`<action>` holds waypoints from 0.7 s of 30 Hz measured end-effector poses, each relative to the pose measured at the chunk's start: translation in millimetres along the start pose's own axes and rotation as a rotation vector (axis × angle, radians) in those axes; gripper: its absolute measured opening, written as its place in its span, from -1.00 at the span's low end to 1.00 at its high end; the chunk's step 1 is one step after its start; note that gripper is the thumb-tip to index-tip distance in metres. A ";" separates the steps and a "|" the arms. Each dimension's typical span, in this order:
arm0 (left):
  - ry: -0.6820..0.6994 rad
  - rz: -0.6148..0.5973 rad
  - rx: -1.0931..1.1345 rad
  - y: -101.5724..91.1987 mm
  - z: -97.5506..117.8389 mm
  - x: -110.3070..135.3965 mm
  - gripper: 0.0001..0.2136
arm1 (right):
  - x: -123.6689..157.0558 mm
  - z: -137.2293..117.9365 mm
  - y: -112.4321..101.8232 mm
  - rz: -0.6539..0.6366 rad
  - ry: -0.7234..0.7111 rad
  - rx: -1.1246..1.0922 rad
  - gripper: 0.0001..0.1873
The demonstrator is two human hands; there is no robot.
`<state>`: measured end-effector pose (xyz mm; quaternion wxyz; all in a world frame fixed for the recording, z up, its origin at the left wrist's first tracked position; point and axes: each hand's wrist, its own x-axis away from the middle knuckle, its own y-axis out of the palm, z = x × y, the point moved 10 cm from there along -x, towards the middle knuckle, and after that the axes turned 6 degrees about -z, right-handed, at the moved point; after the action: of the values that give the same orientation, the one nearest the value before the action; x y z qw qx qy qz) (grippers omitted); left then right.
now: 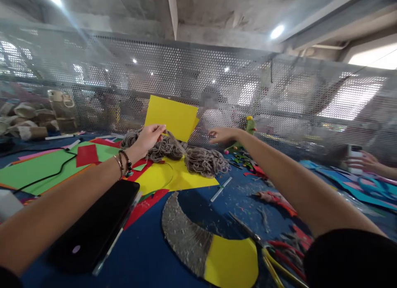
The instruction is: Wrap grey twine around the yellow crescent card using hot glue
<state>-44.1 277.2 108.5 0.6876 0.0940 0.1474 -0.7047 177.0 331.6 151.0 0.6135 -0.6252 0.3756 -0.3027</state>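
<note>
My left hand (151,138), with bracelets at its wrist, pinches a bit of grey yarn (164,149) that rises from a tangled heap. A second looped skein of yarn (206,161) lies just right of it on yellow paper (180,176). Behind the left hand a yellow card (170,116) stands tilted upright. My right hand (226,135) hovers beyond the skein, fingers loosely bent and holding nothing. Nearer to me lies a crescent-shaped piece (186,234), partly covered in grey yarn, its right end bare yellow.
A black phone (99,226) lies at left beside green sheets (49,168) and a cable. Scissors (248,230) and red-handled tools sit at right near a glue stick (221,189). Another person's hand (366,162) holds a phone at far right. A perforated metal screen (124,85) backs the table.
</note>
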 end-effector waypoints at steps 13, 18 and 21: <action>-0.028 -0.105 0.246 24.7 -7.3 9.9 -0.73 | -12.3 -69.4 50.7 -0.222 -0.161 -0.404 -0.67; -0.026 -0.128 0.306 19.5 -13.3 8.4 -0.73 | -2.9 -12.9 49.4 -0.210 0.014 -0.364 -0.66; -0.007 -0.154 0.337 20.9 -9.7 8.5 -0.74 | 1.8 19.7 44.7 -0.151 0.138 -0.280 -0.66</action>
<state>-24.3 272.2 94.8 0.6067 0.1938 0.0316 -0.7703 190.1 342.2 105.2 0.4685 -0.7088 0.4073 -0.3350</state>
